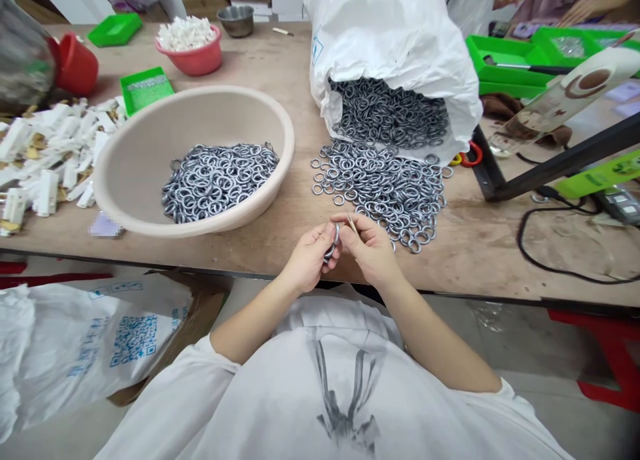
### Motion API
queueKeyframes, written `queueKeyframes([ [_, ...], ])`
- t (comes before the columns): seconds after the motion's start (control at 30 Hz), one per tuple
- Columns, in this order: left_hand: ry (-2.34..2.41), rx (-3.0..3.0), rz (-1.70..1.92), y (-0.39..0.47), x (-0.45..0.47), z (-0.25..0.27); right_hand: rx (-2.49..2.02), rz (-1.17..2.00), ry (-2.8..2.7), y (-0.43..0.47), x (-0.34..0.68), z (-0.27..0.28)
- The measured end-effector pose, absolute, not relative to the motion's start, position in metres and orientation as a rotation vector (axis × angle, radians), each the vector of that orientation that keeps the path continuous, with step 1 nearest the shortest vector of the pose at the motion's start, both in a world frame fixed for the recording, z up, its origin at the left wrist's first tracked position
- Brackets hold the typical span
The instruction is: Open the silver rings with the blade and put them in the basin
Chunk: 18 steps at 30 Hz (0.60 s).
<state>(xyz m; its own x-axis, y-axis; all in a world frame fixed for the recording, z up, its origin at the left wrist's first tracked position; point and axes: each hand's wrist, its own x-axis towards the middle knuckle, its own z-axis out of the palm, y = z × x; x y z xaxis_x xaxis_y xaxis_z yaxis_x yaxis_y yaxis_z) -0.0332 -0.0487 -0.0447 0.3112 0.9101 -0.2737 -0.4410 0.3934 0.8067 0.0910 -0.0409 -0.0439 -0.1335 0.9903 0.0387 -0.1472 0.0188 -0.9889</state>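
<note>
Close to the table's front edge, my left hand (311, 257) is closed on a few grey rings (329, 251), one of them upright between thumb and finger. Beside it my right hand (373, 250) pinches a thin tan stick (353, 225), its fingertips nearly touching the left hand's ring. Just beyond my hands spreads a pile of loose grey rings (395, 187). The pile runs out of the mouth of a white sack (390, 40) lying on its side. To the left, a large beige basin (125, 187) holds many more such rings.
On the left lie white plastic parts (50, 153), a green tray (131, 100) and a red bowl (200, 60) of white pieces. At right stand a black metal bar (565, 157), a looping cable (523, 247) and green bins (515, 80). A co-worker's hand (587, 10) shows far right.
</note>
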Motion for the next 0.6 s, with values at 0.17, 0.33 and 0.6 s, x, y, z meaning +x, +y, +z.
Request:
queueKeyframes([
  [0.17,0.840,0.631,0.943,-0.052,-0.033,-0.039,-1.044,1.276,-1.338,-0.043,0.094,-0.043],
  [0.33,0.813,0.638,1.005,-0.050,-0.037,-0.036,-1.147,0.760,-1.739,-0.045,0.110,-0.033],
  [0.6,0.846,0.599,1.049,-0.053,-0.035,-0.035,-1.283,0.480,-2.140,-0.058,0.111,-0.018],
])
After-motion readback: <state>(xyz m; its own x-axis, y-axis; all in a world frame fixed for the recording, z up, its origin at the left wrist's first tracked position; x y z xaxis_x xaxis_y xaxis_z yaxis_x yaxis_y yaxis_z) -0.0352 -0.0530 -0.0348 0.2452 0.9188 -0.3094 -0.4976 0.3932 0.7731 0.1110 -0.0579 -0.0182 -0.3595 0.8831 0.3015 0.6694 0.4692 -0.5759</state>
